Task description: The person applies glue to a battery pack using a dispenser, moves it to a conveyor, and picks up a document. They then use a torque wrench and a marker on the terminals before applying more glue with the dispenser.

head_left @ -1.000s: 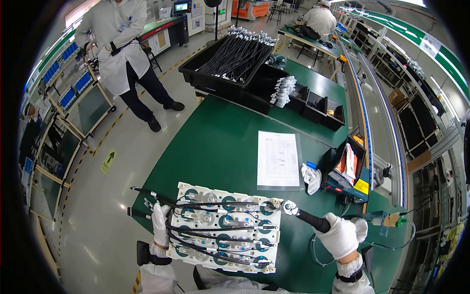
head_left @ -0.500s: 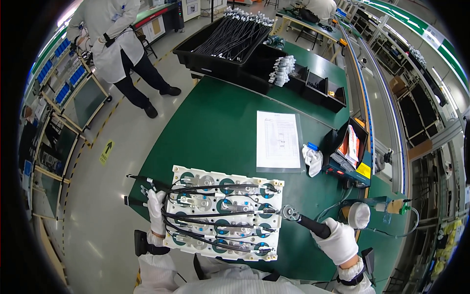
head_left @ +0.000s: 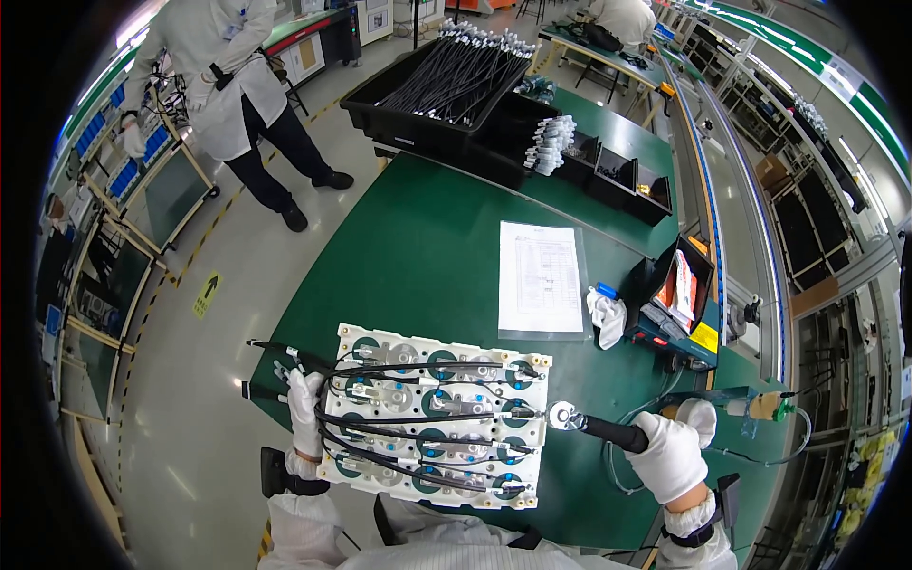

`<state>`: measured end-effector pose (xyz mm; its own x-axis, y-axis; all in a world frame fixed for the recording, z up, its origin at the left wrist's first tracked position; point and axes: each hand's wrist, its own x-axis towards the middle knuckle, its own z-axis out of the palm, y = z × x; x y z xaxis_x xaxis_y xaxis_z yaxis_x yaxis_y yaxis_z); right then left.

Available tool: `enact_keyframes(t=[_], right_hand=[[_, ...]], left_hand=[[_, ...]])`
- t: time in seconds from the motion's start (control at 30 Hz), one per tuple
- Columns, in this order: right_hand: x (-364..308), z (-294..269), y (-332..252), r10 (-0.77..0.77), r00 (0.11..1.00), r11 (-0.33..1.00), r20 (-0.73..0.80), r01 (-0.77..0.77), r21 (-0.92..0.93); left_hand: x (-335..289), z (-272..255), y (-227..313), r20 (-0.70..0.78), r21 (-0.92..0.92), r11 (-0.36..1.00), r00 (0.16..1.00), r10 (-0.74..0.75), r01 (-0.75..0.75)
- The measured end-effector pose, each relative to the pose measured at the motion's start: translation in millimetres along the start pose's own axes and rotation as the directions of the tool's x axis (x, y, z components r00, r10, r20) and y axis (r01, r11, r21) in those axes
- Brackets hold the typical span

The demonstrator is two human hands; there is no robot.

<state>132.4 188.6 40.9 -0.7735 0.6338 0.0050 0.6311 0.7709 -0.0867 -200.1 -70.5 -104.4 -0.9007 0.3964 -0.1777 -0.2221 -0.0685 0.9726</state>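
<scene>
1. Gripping a silver-headed ratchet wrench with a black handle, the white-gloved right hand has its fingers curled closed around that handle.
2. Just left of this grip, the wrench's round head is at the right edge of a white rectangular plate with round openings (whether the two touch, I cannot tell).
3. Farther left of the grip, slender black cables run across the plate.
4. Well left of the grip, the white-gloved left hand is at the plate's far edge, beside the cables; how closed it is, or what it holds, I cannot tell.
5. Ahead of the grip, a crumpled white cloth and a printed white paper sheet lie on the green tabletop.
6. Farthest ahead and leftward, a black plastic bin holds heaped black leads with silver ends.
</scene>
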Motion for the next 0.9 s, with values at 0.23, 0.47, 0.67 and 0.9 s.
enact_keyframes(t=[0.23, 0.47, 0.67, 0.9], right_hand=[[17.3, -4.0, 6.6, -0.062, 0.995, 0.997, 0.071, 0.066, -0.049], [33.7, 20.8, 22.0, -0.163, 0.982, 0.985, -0.091, 0.157, -0.070], [-15.5, -9.1, -27.9, 0.200, 0.958, 0.980, 0.205, -0.197, -0.035], [12.2, 4.6, -7.4, 0.069, 0.998, 0.974, 0.011, -0.065, -0.219]], left_hand=[[0.5, 4.8, 4.9, 0.023, 0.029, 0.999, 0.999, 0.023, -0.024], [4.2, 2.7, 2.0, 0.031, 0.013, 1.000, 0.999, 0.006, -0.007], [4.3, -4.8, -6.4, 0.029, -0.013, 1.000, 0.999, -0.020, 0.020], [8.4, -5.0, -14.0, 0.015, -0.229, 0.966, 0.993, -0.117, 0.117]])
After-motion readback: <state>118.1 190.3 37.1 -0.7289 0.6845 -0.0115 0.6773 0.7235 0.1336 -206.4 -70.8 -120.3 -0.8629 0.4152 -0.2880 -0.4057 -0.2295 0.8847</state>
